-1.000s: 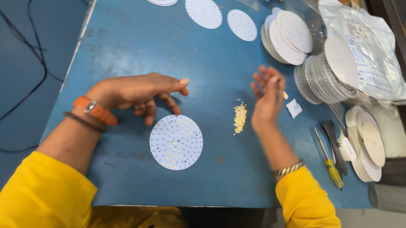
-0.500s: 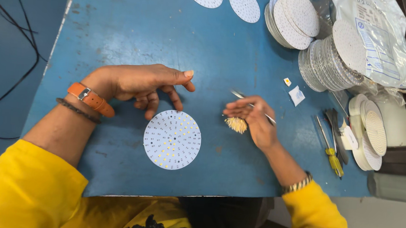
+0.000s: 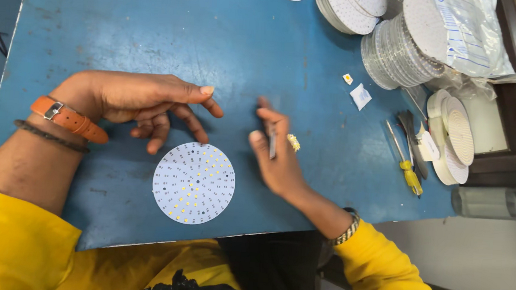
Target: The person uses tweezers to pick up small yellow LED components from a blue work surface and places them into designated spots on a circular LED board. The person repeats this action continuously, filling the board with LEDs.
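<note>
1. The blue worktop (image 3: pixel 157 29) is taking up most of the view, scuffed and bare across its middle.
2. Stacks of white discs (image 3: pixel 398 46) are leaning together at the far right corner, partly under a clear plastic bag (image 3: pixel 471 33).
3. The left hand (image 3: pixel 134 97) is resting on the worktop just above the round white board (image 3: pixel 193 183), its fingers (image 3: pixel 204 93) loosely spread and gripping nothing.
4. That round board, dotted with small yellow parts, is lying flat near the front edge, between the two hands.
5. The right hand (image 3: pixel 275 155) is hovering beside the board, its fingers pinching thin metal tweezers (image 3: pixel 272 141).
6. A yellow-handled screwdriver (image 3: pixel 405 161) is lying to the right, well apart from the hand.
7. A small heap of yellowish bits (image 3: pixel 294 142) is sitting just beside the right hand.
</note>
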The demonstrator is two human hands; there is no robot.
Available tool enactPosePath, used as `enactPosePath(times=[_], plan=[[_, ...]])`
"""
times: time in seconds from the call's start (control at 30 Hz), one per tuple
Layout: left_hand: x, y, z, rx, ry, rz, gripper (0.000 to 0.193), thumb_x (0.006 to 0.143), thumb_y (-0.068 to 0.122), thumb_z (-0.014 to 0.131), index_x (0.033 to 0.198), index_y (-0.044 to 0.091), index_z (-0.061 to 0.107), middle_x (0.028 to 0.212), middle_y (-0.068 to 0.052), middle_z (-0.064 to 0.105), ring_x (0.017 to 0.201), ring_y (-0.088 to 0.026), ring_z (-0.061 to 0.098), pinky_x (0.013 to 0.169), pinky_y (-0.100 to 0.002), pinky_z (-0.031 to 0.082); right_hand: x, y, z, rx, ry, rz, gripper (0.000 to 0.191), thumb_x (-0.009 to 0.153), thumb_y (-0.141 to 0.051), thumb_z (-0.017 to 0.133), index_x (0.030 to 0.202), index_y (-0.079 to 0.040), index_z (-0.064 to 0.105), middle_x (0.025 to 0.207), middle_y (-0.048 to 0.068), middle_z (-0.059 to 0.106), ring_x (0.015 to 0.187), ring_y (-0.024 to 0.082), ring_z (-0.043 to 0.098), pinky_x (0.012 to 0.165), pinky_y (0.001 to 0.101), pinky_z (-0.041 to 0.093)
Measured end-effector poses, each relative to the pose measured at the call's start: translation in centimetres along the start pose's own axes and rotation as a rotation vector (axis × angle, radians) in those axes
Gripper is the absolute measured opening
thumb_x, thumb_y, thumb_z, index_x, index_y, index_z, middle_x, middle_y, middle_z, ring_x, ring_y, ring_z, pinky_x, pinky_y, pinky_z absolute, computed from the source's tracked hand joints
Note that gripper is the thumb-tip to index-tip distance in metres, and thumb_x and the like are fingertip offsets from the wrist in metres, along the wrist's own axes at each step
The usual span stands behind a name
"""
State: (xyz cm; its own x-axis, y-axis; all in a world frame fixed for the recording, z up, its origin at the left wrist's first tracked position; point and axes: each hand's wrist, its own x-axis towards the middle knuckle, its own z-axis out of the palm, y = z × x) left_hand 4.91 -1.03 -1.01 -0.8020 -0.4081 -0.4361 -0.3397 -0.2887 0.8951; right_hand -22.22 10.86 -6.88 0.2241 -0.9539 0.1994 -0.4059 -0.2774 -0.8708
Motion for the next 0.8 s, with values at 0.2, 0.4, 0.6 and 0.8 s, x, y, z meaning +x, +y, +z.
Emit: enactPosePath(times=[0.2,0.4,0.6,0.8], plan=[[0.0,0.3,0.5,0.032,0.049,-0.018,0.095,0.074,0.075,0.052,0.140,0.006,0.057,0.106,-0.029,0.078,0.039,-0.021,0.066,0.026,-0.025,0.036,-6.1,-1.0,-4.8,-0.065,-0.145,-0.092,0.034,0.112,-0.021,0.046,0.142,-0.005,0.040,0.167,0.025,0.034,0.159,0.034,0.031,0.129,0.0462,0.023],[-0.1,0.8,0.9,0.043,0.057,-0.008,0.096,0.074,0.075,0.054,0.139,0.004,0.057,0.104,-0.029,0.074,0.038,-0.021,0.065,0.024,-0.026,0.035,-5.4,1.6,-7.8,-0.122,-0.307,-0.054,0.035,0.112,-0.030,0.048,0.138,-0.006,0.047,0.162,0.022,0.043,0.156,0.036,0.037,0.128,0.0493,0.026],[-0.6,1.5,1.2,0.062,0.028,0.027,0.094,0.075,0.075,0.055,0.139,0.006,0.056,0.104,-0.027,0.074,0.036,-0.018,0.064,0.024,-0.024,0.035,-0.3,6.6,-12.1,0.247,0.004,-0.124,0.037,0.111,-0.036,0.052,0.134,-0.006,0.051,0.148,0.020,0.056,0.143,0.033,0.051,0.125,0.0483,0.036],[-0.8,1.8,1.3,0.075,0.001,0.038,0.089,0.078,0.070,0.057,0.140,0.007,0.054,0.106,-0.025,0.076,0.037,-0.017,0.064,0.025,-0.024,0.037,-0.3,7.8,-15.4,0.256,0.554,0.092,0.033,0.112,-0.035,0.044,0.128,-0.006,0.050,0.130,0.015,0.064,0.124,0.023,0.060,0.110,0.0391,0.044]])
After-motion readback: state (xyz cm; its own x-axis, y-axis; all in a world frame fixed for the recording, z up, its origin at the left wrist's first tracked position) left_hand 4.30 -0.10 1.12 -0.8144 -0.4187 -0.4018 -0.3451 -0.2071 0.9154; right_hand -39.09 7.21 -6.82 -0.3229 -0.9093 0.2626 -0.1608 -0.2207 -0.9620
